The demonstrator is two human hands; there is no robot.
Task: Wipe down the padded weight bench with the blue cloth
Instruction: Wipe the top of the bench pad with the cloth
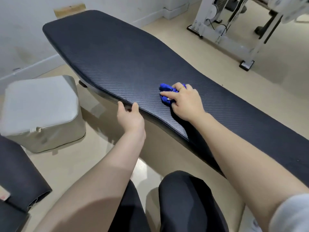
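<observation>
The padded weight bench (117, 52) is long and black with a woven texture, running from the upper left to the lower right. A bunched blue cloth (164, 93) lies on its top near the middle. My right hand (186, 102) holds the cloth down against the pad, fingers curled over it, index finger pointing left across it. My left hand (129, 117) grips the bench's near edge just left of the cloth, thumb and fingers hooked on the rim.
A grey padded box (41, 106) stands on the floor at the left, close to the bench. A white machine frame (234, 30) stands at the upper right. Rolled dark mats (18, 173) lie at the lower left. My knees (184, 198) are below the bench.
</observation>
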